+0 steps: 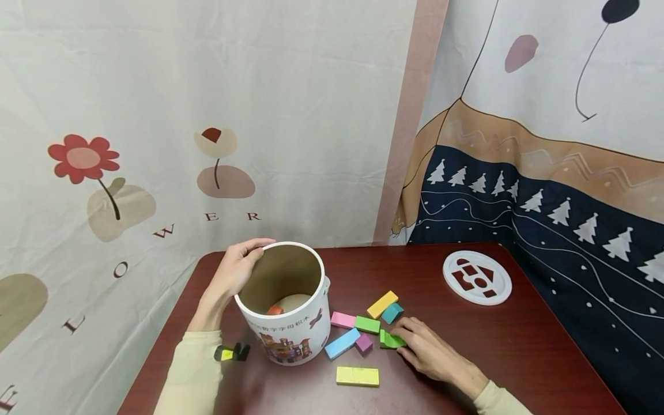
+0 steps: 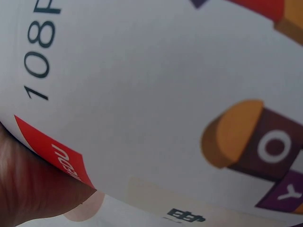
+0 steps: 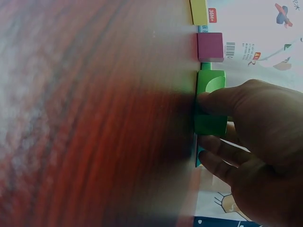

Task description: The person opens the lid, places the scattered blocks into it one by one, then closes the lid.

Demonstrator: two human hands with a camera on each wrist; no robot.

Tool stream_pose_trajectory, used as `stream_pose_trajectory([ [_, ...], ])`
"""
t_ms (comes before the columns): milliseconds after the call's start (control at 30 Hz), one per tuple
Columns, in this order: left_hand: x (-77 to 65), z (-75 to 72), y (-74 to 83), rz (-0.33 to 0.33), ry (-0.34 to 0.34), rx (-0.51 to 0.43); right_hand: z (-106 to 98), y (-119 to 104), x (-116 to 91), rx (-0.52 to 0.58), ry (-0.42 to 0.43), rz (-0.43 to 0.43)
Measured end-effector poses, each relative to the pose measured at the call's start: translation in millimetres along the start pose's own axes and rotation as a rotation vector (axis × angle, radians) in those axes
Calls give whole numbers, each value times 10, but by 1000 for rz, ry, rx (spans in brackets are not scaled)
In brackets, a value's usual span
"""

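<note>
A white bucket with printed pictures stands at the left of the table, tilted slightly, an orange-red block visible inside. My left hand grips its rim on the left side; the thumb shows against the printed wall in the left wrist view. Lower right of the bucket, my right hand pinches a green block with a curved cutout, thumb on the near side and fingers behind. Close to that hand lie a teal block, a purple block and a second green block.
Pink, blue and orange-yellow blocks lie right of the bucket. A yellow block lies nearer me. At the back right rests a white lid with shaped holes. Printed cloth hangs behind the table.
</note>
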State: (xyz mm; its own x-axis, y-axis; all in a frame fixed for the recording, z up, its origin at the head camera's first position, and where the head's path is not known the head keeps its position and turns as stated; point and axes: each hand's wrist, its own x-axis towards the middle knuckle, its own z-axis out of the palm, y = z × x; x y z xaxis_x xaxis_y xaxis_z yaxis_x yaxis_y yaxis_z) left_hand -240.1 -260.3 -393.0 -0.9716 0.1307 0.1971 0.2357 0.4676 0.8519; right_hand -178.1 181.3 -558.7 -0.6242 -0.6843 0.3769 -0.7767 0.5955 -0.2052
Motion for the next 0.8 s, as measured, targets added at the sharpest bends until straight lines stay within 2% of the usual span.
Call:
stream_pose_trajectory([
  [300, 1, 0, -4, 1, 2, -5, -78, -26, 11, 18, 0, 29],
  [567, -2, 0, -6, 3, -1, 1, -327, -105, 121, 62, -8, 123],
  [800, 3, -2, -15, 3, 1, 7, -580, -140, 297, 67, 42, 141],
])
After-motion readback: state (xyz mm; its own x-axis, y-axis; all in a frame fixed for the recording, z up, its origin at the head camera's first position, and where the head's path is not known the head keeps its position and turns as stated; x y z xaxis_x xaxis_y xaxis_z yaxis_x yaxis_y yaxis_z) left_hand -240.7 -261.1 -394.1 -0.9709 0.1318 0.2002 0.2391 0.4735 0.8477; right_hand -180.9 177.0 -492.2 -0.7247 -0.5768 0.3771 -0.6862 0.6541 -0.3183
